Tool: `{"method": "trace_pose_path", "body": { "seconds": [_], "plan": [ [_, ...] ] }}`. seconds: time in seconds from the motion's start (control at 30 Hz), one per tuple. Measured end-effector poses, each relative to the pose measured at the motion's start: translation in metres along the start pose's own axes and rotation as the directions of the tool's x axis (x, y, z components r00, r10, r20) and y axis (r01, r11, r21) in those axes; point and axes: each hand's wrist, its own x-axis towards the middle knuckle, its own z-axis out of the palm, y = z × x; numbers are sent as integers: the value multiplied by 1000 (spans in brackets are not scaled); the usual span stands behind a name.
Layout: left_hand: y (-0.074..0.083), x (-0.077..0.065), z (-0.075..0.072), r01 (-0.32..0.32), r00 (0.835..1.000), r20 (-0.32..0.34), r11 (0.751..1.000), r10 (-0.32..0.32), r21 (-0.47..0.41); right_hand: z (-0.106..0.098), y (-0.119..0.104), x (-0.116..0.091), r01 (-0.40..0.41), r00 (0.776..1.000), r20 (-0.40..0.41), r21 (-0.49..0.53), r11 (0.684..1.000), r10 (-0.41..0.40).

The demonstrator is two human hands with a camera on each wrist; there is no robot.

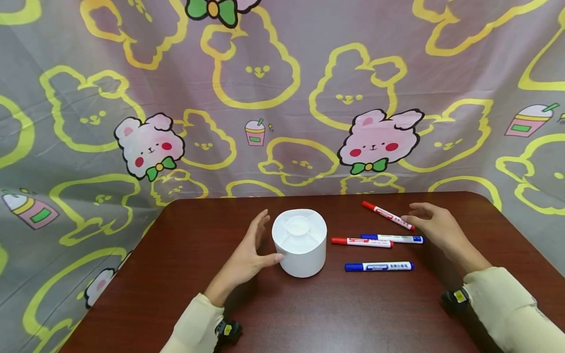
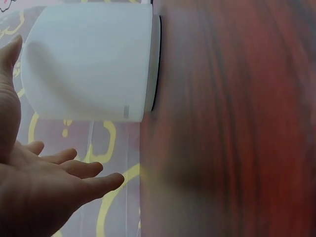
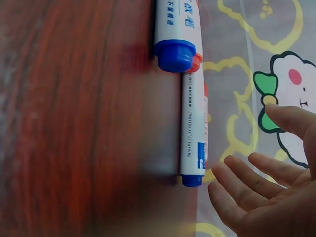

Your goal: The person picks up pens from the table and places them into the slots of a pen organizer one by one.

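Seemingly readying relaxed right hand (image 1: 434,229) to pinch marker (image 1: 388,214) nearest table's (image 1: 212,220) far edge, perhaps touching cup (image 1: 303,262) with spread left hand (image 1: 248,252).

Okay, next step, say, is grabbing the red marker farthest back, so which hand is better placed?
Right, I'd judge. The right hand is beside one end of that red marker and holds nothing. The left hand is farther off, on the opposite side of the white container.

On the dark wood-grained surface (image 1: 335,314), a white compartmented container (image 1: 303,264) is set upright; to its right, two red-capped markers (image 1: 362,242) and two blue-capped markers (image 1: 379,266) are laid flat.
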Motion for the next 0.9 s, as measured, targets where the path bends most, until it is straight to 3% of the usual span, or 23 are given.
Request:
{"method": "trace_pose_path", "body": {
  "seconds": [0.43, 0.9],
  "plan": [
    [0, 4, 19, 53, 999, 4, 989, -53, -138, 12, 4, 18, -95, 995, 44, 31, 995, 93],
    [2, 10, 27, 30, 999, 22, 981, -26, -191, 18, 6, 30, -59, 998, 37, 19, 998, 58]
  ]
}}
